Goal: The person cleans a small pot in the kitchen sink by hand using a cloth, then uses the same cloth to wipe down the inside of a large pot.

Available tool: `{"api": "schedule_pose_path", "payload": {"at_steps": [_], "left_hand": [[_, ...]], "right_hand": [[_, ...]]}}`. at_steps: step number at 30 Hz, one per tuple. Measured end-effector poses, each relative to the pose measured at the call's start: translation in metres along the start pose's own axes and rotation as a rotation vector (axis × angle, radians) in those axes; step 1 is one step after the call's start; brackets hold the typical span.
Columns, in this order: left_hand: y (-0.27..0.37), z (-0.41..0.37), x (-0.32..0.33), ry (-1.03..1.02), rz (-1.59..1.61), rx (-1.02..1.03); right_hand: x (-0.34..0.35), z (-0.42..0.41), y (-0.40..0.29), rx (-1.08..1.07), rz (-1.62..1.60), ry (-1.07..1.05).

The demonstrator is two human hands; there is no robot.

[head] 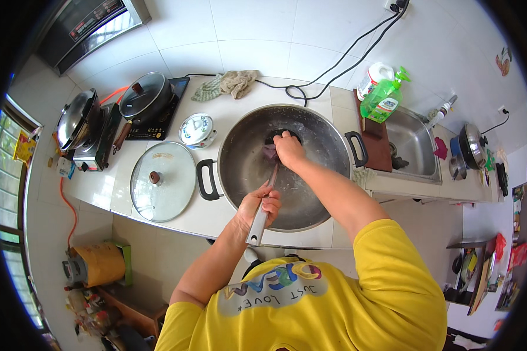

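Observation:
My left hand grips the pale handle of a long cooking utensil, probably a ladle or turner. The utensil's dark head lies low inside a large two-handled metal wok; my right hand partly hides it, so its shape is unclear. In my right hand is a purple cloth, pressed against the utensil where its shaft meets the head. The wok sits on the tiled counter, its inside grey and marked with whitish streaks.
Left of the wok are a glass lid, a lidded enamel bowl and a covered pan on a cooktop. Rags and a black cable lie behind. A green soap bottle stands beside the sink.

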State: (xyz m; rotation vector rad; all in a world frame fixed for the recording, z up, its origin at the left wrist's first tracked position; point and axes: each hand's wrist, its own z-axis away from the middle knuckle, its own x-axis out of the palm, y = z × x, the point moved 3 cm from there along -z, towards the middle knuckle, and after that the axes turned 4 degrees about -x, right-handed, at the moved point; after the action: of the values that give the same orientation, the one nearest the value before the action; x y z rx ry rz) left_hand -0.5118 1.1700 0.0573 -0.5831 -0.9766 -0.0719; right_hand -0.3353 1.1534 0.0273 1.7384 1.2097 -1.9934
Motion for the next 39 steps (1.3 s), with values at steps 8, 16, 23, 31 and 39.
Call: {"api": "schedule_pose_path", "payload": {"at_steps": [8,16,23,31,39], "left_hand": [[-0.001,-0.001,0.0,0.265,-0.331,0.086],[-0.01,-0.007,0.008,0.461,-0.62,0.184],[-0.009,-0.006,0.01,0.438,-0.733,0.236],[-0.011,-0.014,0.009,0.481,-0.772,0.177],[-0.009,-0.013,0.006,0.504,-0.835,0.212]], "right_hand": [[0.01,-0.003,0.007,-0.442,0.218,-0.145],[0.001,-0.037,0.024,-0.684,0.464,0.096],[0.007,0.008,0.042,-0.251,0.278,-0.076],[-0.005,-0.033,0.014,-0.722,0.379,0.132],[0.025,-0.004,0.057,-0.161,0.188,-0.074]]}}
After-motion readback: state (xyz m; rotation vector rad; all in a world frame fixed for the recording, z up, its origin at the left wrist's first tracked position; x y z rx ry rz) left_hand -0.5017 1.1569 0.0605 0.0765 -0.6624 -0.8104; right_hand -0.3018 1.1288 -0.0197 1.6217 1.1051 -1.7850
